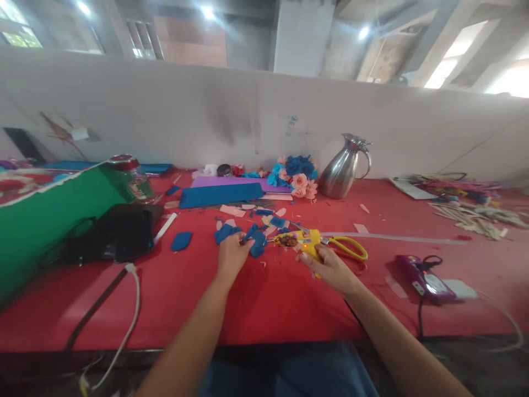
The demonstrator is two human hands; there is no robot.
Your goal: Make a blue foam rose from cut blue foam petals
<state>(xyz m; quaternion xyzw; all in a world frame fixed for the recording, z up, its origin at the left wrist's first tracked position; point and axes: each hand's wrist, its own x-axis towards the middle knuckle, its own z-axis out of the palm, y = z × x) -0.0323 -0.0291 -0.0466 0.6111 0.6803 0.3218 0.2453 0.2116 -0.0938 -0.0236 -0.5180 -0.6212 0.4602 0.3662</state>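
Observation:
My left hand (233,255) is closed, pinching a blue paper flower (258,243) by its base. A yellow hot glue gun (311,246) is in my right hand (328,268), with fingers wrapped round its handle. Its stained nozzle points left and reaches the flower's right side; whether they touch I cannot tell. Another crumpled blue paper piece (225,231) lies just beyond my left hand. Yellow-handled scissors (351,248) rest behind the glue gun, their blades partly hidden. Blue and pink paper scraps (276,222) are scattered beyond the nozzle.
At the back stand a steel jug (341,171) and a bunch of blue and pink paper flowers (300,175). Blue sheets (219,195) lie left of them. A green box (78,220) and black bag (124,231) occupy the left. A purple power strip (425,278) with cables is at right.

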